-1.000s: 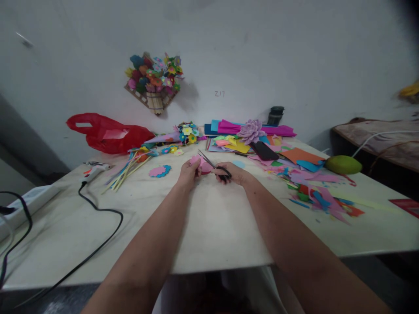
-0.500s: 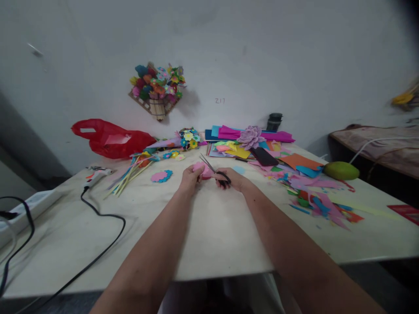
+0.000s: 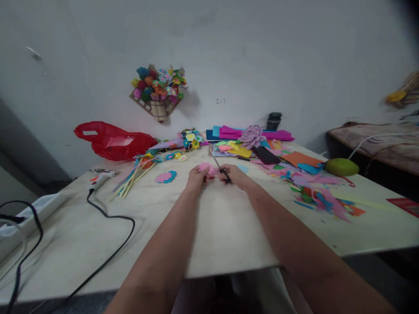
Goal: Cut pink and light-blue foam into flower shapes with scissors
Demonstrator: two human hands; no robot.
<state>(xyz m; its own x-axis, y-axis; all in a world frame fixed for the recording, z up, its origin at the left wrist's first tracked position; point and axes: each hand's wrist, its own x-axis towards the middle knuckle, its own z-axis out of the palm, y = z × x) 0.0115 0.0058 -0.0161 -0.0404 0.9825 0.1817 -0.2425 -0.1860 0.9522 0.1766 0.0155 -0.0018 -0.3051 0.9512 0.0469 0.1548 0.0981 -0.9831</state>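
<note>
My left hand [image 3: 197, 178] is closed on a pink scalloped cutout [image 3: 206, 167], thin like foam or paper, held just above the table. In my right hand [image 3: 234, 175] are scissors [image 3: 224, 174] with dark handles, their blades pointing up and away beside the cutout's right edge. Fingers hide part of the handles and of the cutout. Left of my hands lie a pink and a blue scalloped cutout [image 3: 166, 176], overlapping on the table. A light blue round piece [image 3: 242, 168] rests just beyond my right hand.
A glue gun [image 3: 104, 176] with its cord and a power strip [image 3: 32, 213] are at left. Thin sticks [image 3: 132, 181] and a red plastic bag [image 3: 114, 141] lie behind. Coloured scraps [image 3: 324, 198], a phone [image 3: 266, 155] and a green mango-like fruit [image 3: 342, 166] occupy the right.
The view has shifted slightly. The scissors have turned to point more upright, and their blades look closer together. The pink cutout is still in my left hand.
</note>
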